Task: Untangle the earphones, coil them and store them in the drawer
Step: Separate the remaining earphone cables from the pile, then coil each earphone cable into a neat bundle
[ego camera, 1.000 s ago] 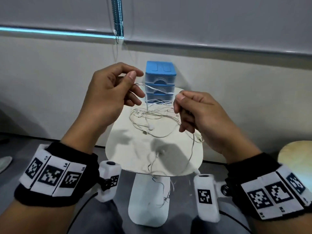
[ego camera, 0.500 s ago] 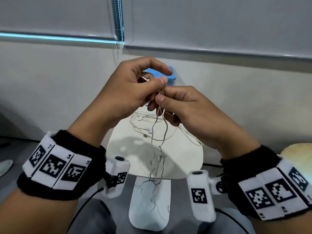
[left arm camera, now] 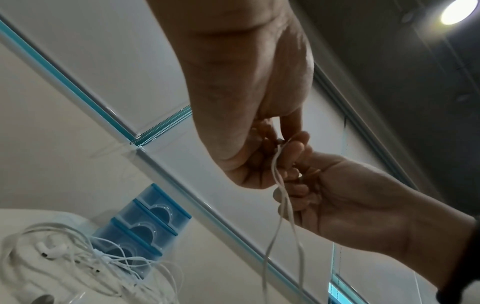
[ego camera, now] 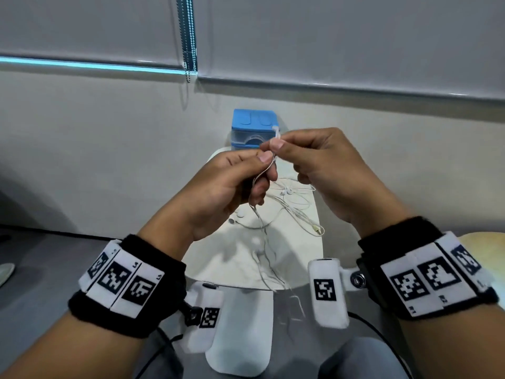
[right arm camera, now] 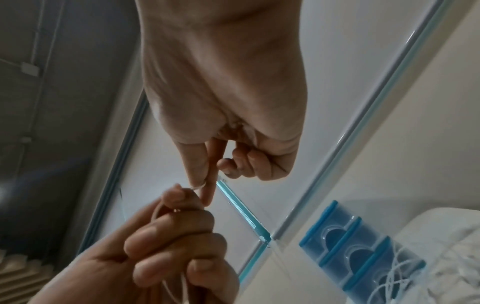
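A pale wall runs behind a small white table. Above the wall hang grey roller blinds, with a bead chain between them. Grey floor lies below. A round ceiling lamp glows overhead.

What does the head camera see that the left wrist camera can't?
Only the head view shows the wristbands with black-and-white squares and the cable's plug lying on the table. Only the left wrist view shows a ceiling lamp. Both show the left hand and right hand pinching the earphone cable, and the blue drawers.
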The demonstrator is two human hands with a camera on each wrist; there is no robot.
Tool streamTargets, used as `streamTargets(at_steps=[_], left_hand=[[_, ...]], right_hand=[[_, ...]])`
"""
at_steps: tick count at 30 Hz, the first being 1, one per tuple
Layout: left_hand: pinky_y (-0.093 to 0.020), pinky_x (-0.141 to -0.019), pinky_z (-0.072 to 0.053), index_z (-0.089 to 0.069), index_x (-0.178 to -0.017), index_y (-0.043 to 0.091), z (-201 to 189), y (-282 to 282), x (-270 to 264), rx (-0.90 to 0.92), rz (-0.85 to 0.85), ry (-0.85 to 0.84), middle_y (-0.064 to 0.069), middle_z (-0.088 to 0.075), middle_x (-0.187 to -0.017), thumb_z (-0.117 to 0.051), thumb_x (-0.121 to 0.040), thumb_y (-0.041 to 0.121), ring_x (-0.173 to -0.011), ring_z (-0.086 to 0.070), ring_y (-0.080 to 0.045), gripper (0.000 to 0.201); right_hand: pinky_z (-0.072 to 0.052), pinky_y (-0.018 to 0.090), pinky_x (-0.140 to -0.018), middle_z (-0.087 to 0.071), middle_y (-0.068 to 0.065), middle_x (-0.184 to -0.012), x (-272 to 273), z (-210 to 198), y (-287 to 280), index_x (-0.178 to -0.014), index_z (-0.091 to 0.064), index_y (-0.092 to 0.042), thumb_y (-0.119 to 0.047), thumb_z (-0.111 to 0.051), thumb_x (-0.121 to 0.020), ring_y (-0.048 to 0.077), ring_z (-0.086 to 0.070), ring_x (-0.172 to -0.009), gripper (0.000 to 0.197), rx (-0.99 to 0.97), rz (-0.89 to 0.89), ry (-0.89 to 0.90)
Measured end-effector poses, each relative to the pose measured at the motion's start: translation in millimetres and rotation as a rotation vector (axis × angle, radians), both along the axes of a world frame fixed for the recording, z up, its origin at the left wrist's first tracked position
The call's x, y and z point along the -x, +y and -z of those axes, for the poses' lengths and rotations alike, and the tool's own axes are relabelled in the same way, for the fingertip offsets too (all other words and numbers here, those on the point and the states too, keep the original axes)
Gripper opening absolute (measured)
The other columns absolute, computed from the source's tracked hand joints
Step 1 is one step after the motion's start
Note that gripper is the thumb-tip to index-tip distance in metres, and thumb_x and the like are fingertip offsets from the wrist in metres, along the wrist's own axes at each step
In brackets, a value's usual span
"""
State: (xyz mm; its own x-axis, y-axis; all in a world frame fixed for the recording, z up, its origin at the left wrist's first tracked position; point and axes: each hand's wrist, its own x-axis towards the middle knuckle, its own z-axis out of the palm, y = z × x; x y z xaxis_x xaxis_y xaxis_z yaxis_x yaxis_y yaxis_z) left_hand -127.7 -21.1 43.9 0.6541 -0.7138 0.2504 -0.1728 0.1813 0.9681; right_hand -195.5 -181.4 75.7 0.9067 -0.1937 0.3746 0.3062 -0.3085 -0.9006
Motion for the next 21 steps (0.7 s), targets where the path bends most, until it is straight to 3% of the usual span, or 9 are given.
streamTargets(at_steps=[4, 6, 9, 13, 17, 21], left_hand=[[-0.027, -0.062, -0.041, -0.062, -0.079, 0.009, -3, 3, 1, -0.014, 0.041, 0.029, 0.0, -0.04, -0.056, -0.054, -0.094, 0.031, -0.053, -0.038, -0.016, 0.027], [-0.028, -0.063, -0.041, -0.058, -0.076, 0.01, -4, 8, 1, -0.027, 0.078, 0.023, 0.001, -0.037, -0.055, -0.053, -0.097, 0.03, -0.051, -0.037, -0.016, 0.029], [-0.029, -0.064, -0.041, -0.055, -0.073, 0.012, -5, 15, -1, -0.019, 0.121, 0.014, 0.002, -0.037, -0.055, -0.05, -0.102, 0.027, -0.051, -0.036, -0.015, 0.033], [-0.029, -0.062, -0.04, -0.056, -0.068, 0.015, -7, 22, -1, -0.033, 0.112, 0.022, 0.003, -0.033, -0.053, -0.049, -0.097, 0.028, -0.047, -0.034, -0.014, 0.033], [-0.025, -0.056, -0.038, -0.055, -0.067, 0.016, -9, 31, 3, -0.035, 0.128, 0.029, 0.006, -0.028, -0.05, -0.049, -0.098, 0.028, -0.043, -0.027, -0.011, 0.034], [-0.022, -0.045, -0.032, -0.056, -0.068, 0.013, -7, 49, 10, 0.009, 0.153, 0.094, 0.008, -0.025, -0.047, -0.05, -0.097, 0.026, -0.038, -0.022, -0.007, 0.033]], right_hand=[[-0.02, 0.027, -0.054, -0.048, -0.005, -0.054, -4, 3, 1, -0.101, -0.078, -0.005, -0.017, -0.066, -0.096, 0.014, -0.023, -0.056, 0.018, -0.11, -0.066, 0.048], [-0.017, 0.026, -0.05, -0.042, -0.004, -0.054, -6, -3, -6, -0.097, -0.076, -0.004, -0.013, -0.063, -0.098, 0.016, -0.02, -0.054, 0.016, -0.206, -0.041, -0.027], [-0.023, 0.017, -0.041, -0.045, -0.009, -0.05, -2, -14, -27, -0.094, -0.068, -0.007, -0.012, -0.057, -0.101, 0.005, -0.029, -0.043, 0.014, -0.456, 0.091, -0.156], [-0.033, 0.015, -0.045, -0.052, -0.005, -0.057, 4, -3, -56, -0.089, -0.063, -0.013, -0.013, -0.051, -0.104, 0.005, -0.045, -0.046, 0.02, -0.765, 0.315, -0.256], [-0.044, 0.014, -0.053, -0.064, -0.004, -0.059, 8, 22, -68, -0.092, -0.06, -0.011, -0.013, -0.042, -0.107, 0.008, -0.065, -0.057, 0.024, -0.922, 0.455, -0.284], [-0.043, 0.014, -0.052, -0.066, -0.001, -0.067, 15, 48, -67, -0.092, -0.063, -0.011, -0.012, -0.047, -0.105, 0.008, -0.064, -0.057, 0.021, -0.915, 0.469, -0.203]])
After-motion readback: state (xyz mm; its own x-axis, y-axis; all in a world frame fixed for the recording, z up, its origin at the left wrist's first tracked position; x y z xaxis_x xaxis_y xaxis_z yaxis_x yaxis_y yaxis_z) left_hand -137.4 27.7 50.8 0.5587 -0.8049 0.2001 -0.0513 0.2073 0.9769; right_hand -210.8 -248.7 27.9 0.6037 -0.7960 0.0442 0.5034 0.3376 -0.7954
